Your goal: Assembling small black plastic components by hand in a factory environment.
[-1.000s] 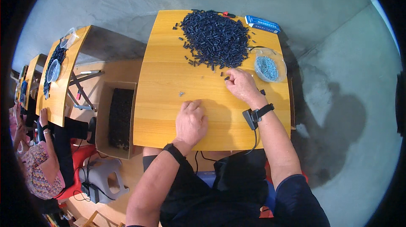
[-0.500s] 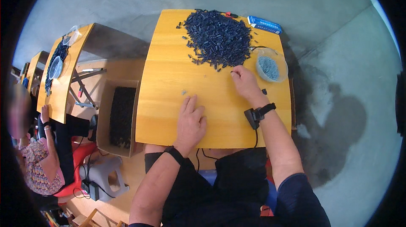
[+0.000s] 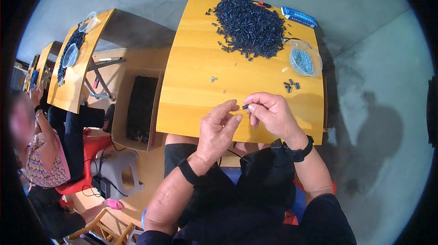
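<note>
While the pile of black pieces is staying at the far side of the surface, we are seeing both hands closer together than before, over its near part. We are watching the right hand pinching a small black piece between thumb and fingers, and the left hand hovering half open just beside it. At right, a loose cluster is showing more fully than earlier, lying nearer than the clear bowl.
</note>
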Demonstrator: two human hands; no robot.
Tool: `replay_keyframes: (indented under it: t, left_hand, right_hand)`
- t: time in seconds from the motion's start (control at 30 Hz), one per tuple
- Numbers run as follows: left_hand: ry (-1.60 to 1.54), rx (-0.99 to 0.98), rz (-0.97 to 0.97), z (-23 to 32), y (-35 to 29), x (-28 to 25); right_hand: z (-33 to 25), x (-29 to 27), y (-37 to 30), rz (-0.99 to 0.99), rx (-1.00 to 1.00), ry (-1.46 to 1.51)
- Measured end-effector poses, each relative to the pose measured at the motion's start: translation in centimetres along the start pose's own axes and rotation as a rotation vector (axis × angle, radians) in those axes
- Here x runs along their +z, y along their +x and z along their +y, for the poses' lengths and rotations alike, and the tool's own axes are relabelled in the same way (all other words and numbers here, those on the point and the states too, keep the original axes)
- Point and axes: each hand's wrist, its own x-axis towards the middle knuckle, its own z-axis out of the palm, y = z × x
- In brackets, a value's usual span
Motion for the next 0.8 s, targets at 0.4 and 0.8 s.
replay_keyframes:
  t: [0.4,0.8]
  left_hand:
    - [-0.181,-0.115,-0.061,3.7,-2.4,-0.7]
    - [-0.168,0.052,-0.022,6.4,-5.3,0.0]
  right_hand:
    - [-2.2,2.0,-4.1,-0.091,-0.065,0.057]
    - [-1.5,3.3,-5.7,-0.169,0.022,0.656]
